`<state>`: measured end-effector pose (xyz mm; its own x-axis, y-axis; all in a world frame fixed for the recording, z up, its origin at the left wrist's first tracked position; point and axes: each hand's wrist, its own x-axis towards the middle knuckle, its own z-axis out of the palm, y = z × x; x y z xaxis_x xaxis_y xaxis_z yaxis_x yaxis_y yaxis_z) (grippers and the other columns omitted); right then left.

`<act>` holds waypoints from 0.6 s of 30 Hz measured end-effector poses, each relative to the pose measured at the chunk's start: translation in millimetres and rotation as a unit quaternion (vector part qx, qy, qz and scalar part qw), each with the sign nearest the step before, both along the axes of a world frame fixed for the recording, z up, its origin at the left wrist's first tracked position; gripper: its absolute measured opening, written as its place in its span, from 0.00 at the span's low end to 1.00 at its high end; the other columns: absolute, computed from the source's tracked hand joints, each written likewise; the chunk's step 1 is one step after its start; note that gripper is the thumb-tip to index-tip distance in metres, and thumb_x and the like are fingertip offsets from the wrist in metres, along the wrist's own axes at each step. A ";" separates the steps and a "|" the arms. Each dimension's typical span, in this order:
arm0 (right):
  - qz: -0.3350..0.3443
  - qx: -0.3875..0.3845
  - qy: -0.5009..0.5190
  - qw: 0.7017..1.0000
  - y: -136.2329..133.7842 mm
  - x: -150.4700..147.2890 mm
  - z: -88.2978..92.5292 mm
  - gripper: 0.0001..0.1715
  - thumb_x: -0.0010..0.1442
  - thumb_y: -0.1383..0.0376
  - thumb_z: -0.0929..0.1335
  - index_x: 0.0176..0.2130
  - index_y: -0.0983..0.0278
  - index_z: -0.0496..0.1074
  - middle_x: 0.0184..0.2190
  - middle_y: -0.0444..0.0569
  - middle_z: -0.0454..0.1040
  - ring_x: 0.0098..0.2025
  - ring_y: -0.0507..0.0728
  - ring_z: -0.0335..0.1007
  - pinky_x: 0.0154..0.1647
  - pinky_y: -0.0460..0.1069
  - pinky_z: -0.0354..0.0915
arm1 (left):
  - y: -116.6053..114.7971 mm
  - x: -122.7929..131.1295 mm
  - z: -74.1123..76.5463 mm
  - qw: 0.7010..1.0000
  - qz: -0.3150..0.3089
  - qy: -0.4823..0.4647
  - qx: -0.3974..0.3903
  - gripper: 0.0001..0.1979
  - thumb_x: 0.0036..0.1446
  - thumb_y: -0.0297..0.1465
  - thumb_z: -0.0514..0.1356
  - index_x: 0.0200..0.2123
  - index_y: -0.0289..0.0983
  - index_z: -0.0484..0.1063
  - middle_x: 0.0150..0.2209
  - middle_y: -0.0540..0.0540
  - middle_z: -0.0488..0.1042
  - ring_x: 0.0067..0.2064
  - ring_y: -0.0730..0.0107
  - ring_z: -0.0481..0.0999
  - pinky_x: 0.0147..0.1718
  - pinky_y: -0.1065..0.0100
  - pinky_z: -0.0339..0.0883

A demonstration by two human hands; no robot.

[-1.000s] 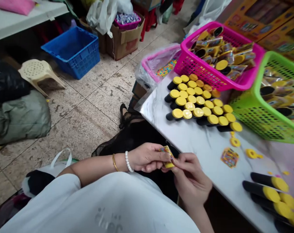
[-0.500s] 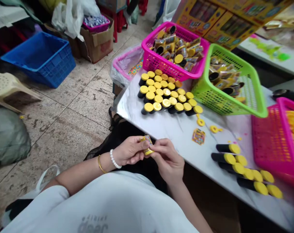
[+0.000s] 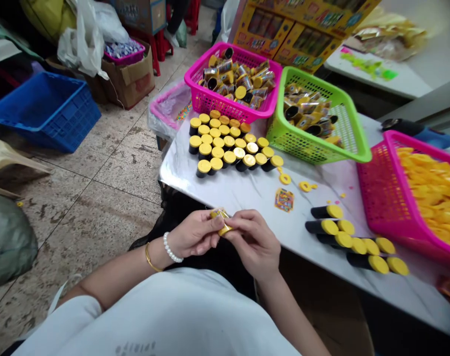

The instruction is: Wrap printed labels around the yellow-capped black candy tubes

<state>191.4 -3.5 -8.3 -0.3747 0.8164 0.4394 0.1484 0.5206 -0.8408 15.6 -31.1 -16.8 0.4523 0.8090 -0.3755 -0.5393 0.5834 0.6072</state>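
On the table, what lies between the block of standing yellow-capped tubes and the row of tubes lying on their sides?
The head view shows two yellow rings and one colourful sticker lying there. The rest of that stretch is bare table.

The white marbled table [image 3: 243, 190] bears a block of black tubes with yellow caps [image 3: 228, 147] at its far left corner. Along the far edge stand a pink basket [image 3: 210, 101] and a green basket [image 3: 349, 148], both full of wrapped tubes. At the right edge sits a second pink basket [image 3: 381, 198] of what look like loose yellow caps. Mid-table lie a printed sticker [image 3: 284, 200] and two yellow rings [image 3: 285, 179]. More capped tubes [image 3: 353, 241] lie in a row by the near edge.
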 end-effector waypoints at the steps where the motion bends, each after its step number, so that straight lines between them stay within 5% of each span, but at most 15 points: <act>1: 0.005 0.003 -0.002 1.000 0.1 0.0 1.6 0.16 0.58 0.72 0.74 0.44 0.56 0.81 0.36 0.46 0.73 0.33 0.52 0.73 0.29 0.47 0.73 | -0.3 0.4 1.0 1.000 -0.002 0.002 -0.001 0.30 0.44 0.54 0.71 0.32 0.35 0.67 0.16 0.56 0.69 0.09 0.85 0.55 0.06 0.79 0.42; 6: 0.037 -0.001 -0.008 0.999 3.0 -1.0 9.9 0.17 0.58 0.73 0.73 0.45 0.54 0.79 0.35 0.44 0.71 0.29 0.50 0.72 0.26 0.44 0.72 | -1.1 3.4 1.0 1.000 -0.005 -0.012 0.008 0.30 0.45 0.55 0.71 0.31 0.34 0.67 0.14 0.56 0.68 0.08 0.86 0.52 0.06 0.79 0.41; 10: 0.074 -0.042 -0.038 0.996 8.3 -5.7 21.8 0.25 0.55 0.70 0.75 0.50 0.49 0.74 0.43 0.46 0.72 0.35 0.54 0.76 0.31 0.47 0.77 | 2.5 4.7 0.9 1.000 0.009 -0.005 0.022 0.31 0.46 0.56 0.70 0.34 0.32 0.69 0.16 0.55 0.69 0.09 0.86 0.55 0.07 0.81 0.42; 14: 0.063 -0.084 -0.116 0.988 18.7 -10.4 38.1 0.19 0.54 0.67 0.74 0.45 0.49 0.75 0.40 0.43 0.77 0.31 0.55 0.78 0.28 0.48 0.77 | 10.6 3.3 10.7 0.998 -0.005 0.026 0.051 0.31 0.48 0.58 0.67 0.31 0.33 0.68 0.15 0.53 0.68 0.09 0.84 0.56 0.07 0.80 0.42; 18: 0.011 -0.051 -0.198 0.979 62.0 -0.4 66.2 0.11 0.58 0.63 0.70 0.43 0.55 0.76 0.34 0.44 0.81 0.26 0.56 0.78 0.23 0.49 0.74 | 14.6 -4.3 16.0 0.994 0.010 0.086 0.070 0.40 0.50 0.58 0.65 0.54 0.33 0.66 0.20 0.52 0.74 0.11 0.78 0.62 0.07 0.78 0.46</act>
<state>191.0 58.6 57.9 -0.5176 0.8381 0.1722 0.4630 0.4436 -0.7674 11.3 -16.6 -0.8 0.3744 0.8666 -0.3298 -0.4312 0.4776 0.7655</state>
